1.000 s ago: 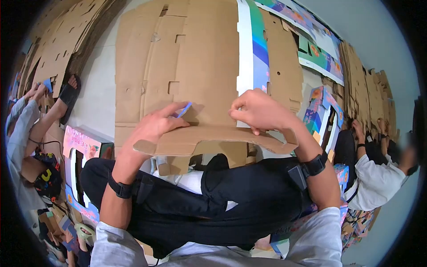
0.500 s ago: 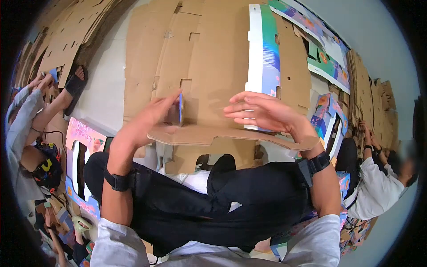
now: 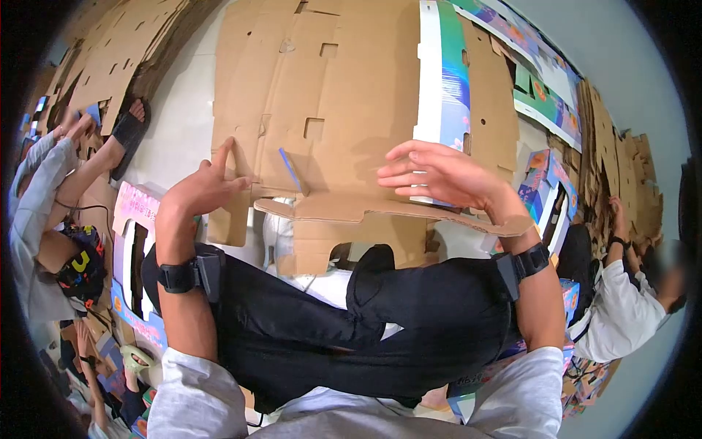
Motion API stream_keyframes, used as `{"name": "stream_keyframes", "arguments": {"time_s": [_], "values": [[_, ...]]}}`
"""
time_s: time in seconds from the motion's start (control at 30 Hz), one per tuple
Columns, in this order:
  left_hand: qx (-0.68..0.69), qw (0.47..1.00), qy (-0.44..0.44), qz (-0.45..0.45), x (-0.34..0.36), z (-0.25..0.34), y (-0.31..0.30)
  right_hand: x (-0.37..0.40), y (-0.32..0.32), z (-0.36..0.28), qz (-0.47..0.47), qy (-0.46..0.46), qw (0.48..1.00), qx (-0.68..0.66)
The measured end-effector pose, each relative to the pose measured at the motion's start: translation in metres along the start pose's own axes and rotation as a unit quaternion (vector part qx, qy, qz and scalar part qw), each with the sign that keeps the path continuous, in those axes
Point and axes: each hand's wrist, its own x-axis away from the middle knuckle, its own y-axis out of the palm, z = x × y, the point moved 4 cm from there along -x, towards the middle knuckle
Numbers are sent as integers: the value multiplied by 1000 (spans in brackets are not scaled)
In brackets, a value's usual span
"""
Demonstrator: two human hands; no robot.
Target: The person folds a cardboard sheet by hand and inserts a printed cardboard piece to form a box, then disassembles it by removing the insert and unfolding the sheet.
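Two hands are now open, and this is the main change; one second ago the left hand [image 3: 201, 186] pinches the small blue-edged tab [image 3: 290, 170] and the right hand [image 3: 439, 175] pinches the edge of the near flap [image 3: 380, 208], but now both have let go. The left hand has moved out to 9 o'clock of the cardboard sheet [image 3: 344, 95], with fingers spread and the index finger pointing up; it lies at the left edge of the sheet, above a small side flap [image 3: 228, 219], and I cannot tell if it presses there. The right hand is at 3 o'clock, palm down and fingers stretched, just above the near flap; whether it touches is not clear. The sheet lies flat on the floor in front of the crossed legs, brown side up, with a colour-printed strip [image 3: 450, 88] at about 1 o'clock; the near flap is folded up toward the person at 6 o'clock, and the tab stands up alone at its left end; I judge that the fold holds without the fingers, so this step looks finished. Black wrist bands [image 3: 179, 278] sit on both arms; a co-worker's grey sleeve [image 3: 36, 197] is at far 9 o'clock, another person in a white shirt [image 3: 621, 307] at 4 o'clock; printed boxes [image 3: 135, 219] stand beside the knees.
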Motion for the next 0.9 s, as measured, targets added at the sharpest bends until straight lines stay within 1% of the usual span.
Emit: {"name": "stream_keyframes", "arguments": {"time_s": [0.07,0.13,0.17,0.23,0.27,0.33,0.4,0.47,0.5,0.6,0.67,0.73,0.77,0.87,0.9], "values": [[34,999,4,11,8,7,-12,-1,0,0,-1,-1,1000,-2],[166,985,44,25,8,5,-27,0,0,-1,-3,-2,1000,-2],[168,982,55,66,6,-3,-33,0,-1,0,-2,-2,1000,0],[368,929,19,33,21,1,-49,-1,0,1,-2,-2,1000,5],[457,889,2,19,30,6,-51,-1,0,0,1,-6,1000,9],[482,875,15,47,26,3,-48,0,1,-1,7,-15,1000,19],[418,906,40,60,20,3,-45,0,2,-3,13,-11,1000,20],[258,961,75,58,12,7,-42,0,2,-3,16,-6,1000,21],[224,965,87,102,5,7,-42,0,2,-3,17,-5,1000,20],[172,972,11,160,17,39,-52,-1,1,-1,20,-7,1000,23],[205,957,98,181,16,46,-50,0,0,0,22,-6,999,24],[258,921,196,215,31,78,-43,1,-1,1,20,3,1000,21],[202,944,155,210,42,91,-44,1,-2,3,20,6,1000,21],[136,966,152,157,57,112,-50,2,-3,5,19,19,999,22],[128,959,187,172,61,117,-53,3,-3,5,21,26,999,22]]}}
